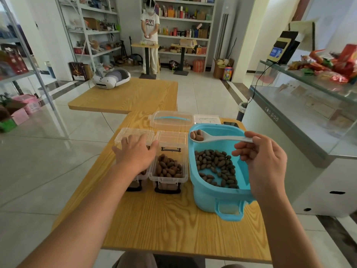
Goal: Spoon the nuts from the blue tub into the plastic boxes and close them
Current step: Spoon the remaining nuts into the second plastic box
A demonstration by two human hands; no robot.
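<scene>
Your right hand (264, 161) pinches the loaded spoon (218, 138) over the tub (212, 192); tilt it and nuts (197, 135) spill short of the box (169, 167) beside the tub.

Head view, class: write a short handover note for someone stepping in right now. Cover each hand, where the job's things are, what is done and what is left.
Left hand: open, resting on the left plastic box, which it mostly hides.
Right hand: grips the white spoon, loaded with a few nuts, above the blue tub.
Right plastic box: well filled, lid open.
Done: nuts in both boxes.
Left: many nuts remain in the tub; tip this spoonful, keep filling, close both lids.
</scene>
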